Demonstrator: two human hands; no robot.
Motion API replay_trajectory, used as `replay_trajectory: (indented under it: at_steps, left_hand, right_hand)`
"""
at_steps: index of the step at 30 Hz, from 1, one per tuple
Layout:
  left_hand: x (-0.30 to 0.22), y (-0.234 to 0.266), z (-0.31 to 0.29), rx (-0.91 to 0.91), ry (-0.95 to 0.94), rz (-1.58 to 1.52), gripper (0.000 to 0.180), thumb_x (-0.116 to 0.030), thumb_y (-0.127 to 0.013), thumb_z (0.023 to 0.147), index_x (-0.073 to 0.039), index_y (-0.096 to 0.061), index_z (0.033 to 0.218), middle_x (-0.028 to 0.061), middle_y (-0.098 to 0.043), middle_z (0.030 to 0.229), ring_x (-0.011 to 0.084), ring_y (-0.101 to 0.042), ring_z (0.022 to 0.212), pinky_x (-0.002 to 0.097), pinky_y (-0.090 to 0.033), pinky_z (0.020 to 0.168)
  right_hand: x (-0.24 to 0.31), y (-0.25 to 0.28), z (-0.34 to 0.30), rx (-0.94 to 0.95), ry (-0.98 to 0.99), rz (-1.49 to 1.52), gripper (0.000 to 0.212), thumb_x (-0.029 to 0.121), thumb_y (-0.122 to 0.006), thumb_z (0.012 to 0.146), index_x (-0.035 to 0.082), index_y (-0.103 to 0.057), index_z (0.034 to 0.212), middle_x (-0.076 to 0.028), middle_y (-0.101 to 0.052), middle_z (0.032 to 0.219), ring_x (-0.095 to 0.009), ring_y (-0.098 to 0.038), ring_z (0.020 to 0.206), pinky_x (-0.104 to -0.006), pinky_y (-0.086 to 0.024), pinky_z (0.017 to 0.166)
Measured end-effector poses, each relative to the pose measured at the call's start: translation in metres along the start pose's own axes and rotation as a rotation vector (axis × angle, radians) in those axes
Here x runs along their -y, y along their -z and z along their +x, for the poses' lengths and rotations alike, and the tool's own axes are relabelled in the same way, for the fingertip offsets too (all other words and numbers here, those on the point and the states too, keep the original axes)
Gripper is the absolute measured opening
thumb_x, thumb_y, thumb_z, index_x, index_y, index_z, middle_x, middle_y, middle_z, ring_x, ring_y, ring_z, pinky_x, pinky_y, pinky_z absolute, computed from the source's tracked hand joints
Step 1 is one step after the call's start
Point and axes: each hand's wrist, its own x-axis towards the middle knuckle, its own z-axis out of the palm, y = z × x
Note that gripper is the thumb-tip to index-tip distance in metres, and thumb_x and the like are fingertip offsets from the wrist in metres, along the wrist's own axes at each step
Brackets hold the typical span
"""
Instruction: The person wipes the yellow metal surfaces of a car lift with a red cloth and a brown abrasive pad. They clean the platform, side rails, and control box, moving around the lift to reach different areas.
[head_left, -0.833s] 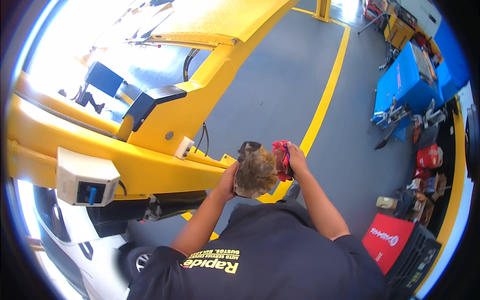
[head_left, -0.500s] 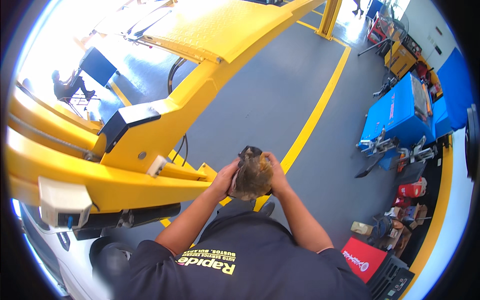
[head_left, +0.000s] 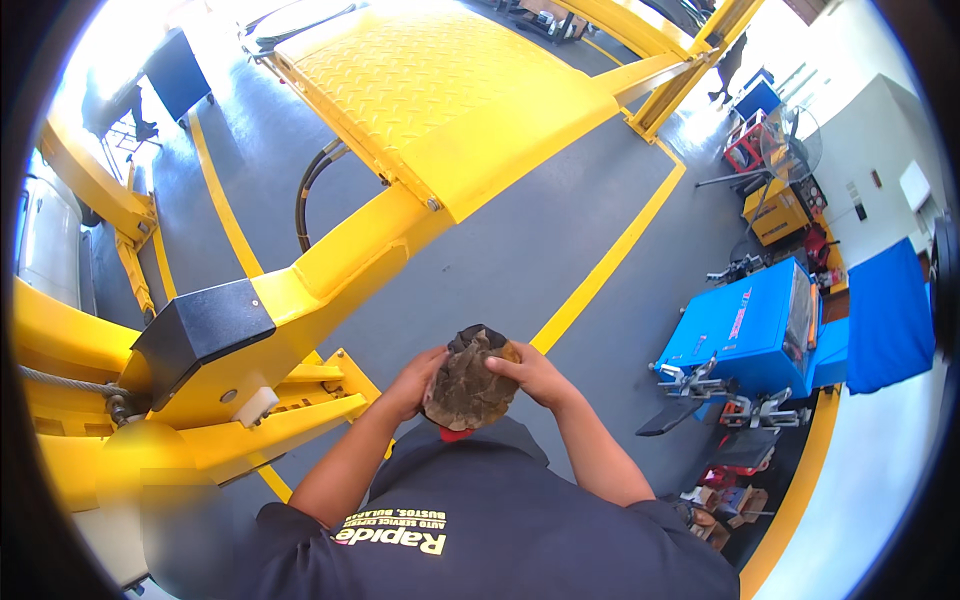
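In front of my body I hold a crumpled brown-grey bundle (head_left: 472, 378), dark along its far edge, with a bit of red showing under its near side. It looks like dirty plastic or cloth; its exact kind cannot be made out. My left hand (head_left: 412, 385) is closed on its left side, fingers partly hidden behind it. Gripping the right side, my right hand (head_left: 532, 375) lays its thumb over the top.
A yellow vehicle lift (head_left: 340, 290) with a tread-plate ramp (head_left: 420, 90) fills the left and far side. At right stand a blue machine (head_left: 740, 325) with metal clamps, a hanging blue cloth (head_left: 888, 318) and a fan (head_left: 790, 145). A person (head_left: 733, 70) stands far off.
My hands have drawn the bundle nearer my body and turned it, and my right thumb now lies on top. The view has shifted, showing more of the ramp.
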Motion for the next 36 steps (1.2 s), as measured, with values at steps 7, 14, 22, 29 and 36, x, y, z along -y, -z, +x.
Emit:
replay_trajectory:
  at_steps: [7, 14, 22, 29, 36]
  left_hand:
    - [-0.004, 0.028, -0.031, -0.550, -0.260, -0.199, 0.052, -0.010, -0.077, 0.094, -0.012, -0.056, 0.142, 0.0071, -0.066, 0.128, 0.0242, -0.068, 0.118, 0.0440, -0.058, 0.101]
    - [0.052, 0.019, -0.064, -1.004, -0.473, -0.560, 0.039, -0.016, -0.076, 0.098, -0.002, -0.062, 0.131, 0.0119, -0.069, 0.123, 0.0270, -0.073, 0.109, 0.0446, -0.061, 0.098]
    - [0.059, -0.053, 0.001, -1.030, -0.638, -0.541, 0.044, -0.018, -0.075, 0.100, -0.003, -0.061, 0.139, 0.0102, -0.069, 0.128, 0.0235, -0.068, 0.120, 0.0421, -0.056, 0.105]
    - [0.045, -0.084, 0.043, -1.072, -0.581, -0.532, 0.046, -0.020, -0.075, 0.098, -0.006, -0.062, 0.139, 0.0089, -0.068, 0.130, 0.0232, -0.068, 0.121, 0.0426, -0.058, 0.101]
    - [0.078, -0.075, 0.018, -1.210, -0.609, -0.589, 0.046, -0.022, -0.076, 0.098, -0.004, -0.060, 0.137, 0.0088, -0.067, 0.132, 0.0228, -0.068, 0.120, 0.0420, -0.058, 0.103]
  right_hand:
    - [0.122, 0.069, 0.046, -0.243, 0.218, 0.055, 0.050, 0.022, -0.076, 0.087, 0.002, -0.066, 0.132, -0.009, -0.072, 0.116, -0.020, -0.071, 0.102, -0.0362, -0.061, 0.093]
    - [0.263, 0.126, 0.105, -0.108, 0.950, -0.431, 0.032, 0.026, -0.060, 0.103, 0.003, -0.063, 0.125, -0.014, -0.065, 0.143, -0.028, -0.061, 0.133, -0.0399, -0.047, 0.110]
    - [0.227, 0.031, 0.179, -0.035, 1.411, -1.214, 0.021, 0.033, -0.077, 0.094, 0.018, -0.070, 0.108, -0.001, -0.067, 0.141, -0.024, -0.052, 0.142, -0.0511, -0.031, 0.110]
    - [0.257, 0.123, 0.196, 0.049, 1.544, -1.282, 0.021, 0.028, -0.086, 0.085, 0.019, -0.073, 0.100, -0.002, -0.065, 0.141, -0.030, -0.054, 0.138, -0.0542, -0.032, 0.115]
    - [0.280, 0.166, 0.202, 0.008, 1.486, -1.373, 0.019, 0.030, -0.085, 0.088, 0.015, -0.074, 0.093, -0.004, -0.067, 0.140, -0.032, -0.056, 0.137, -0.0575, -0.035, 0.116]
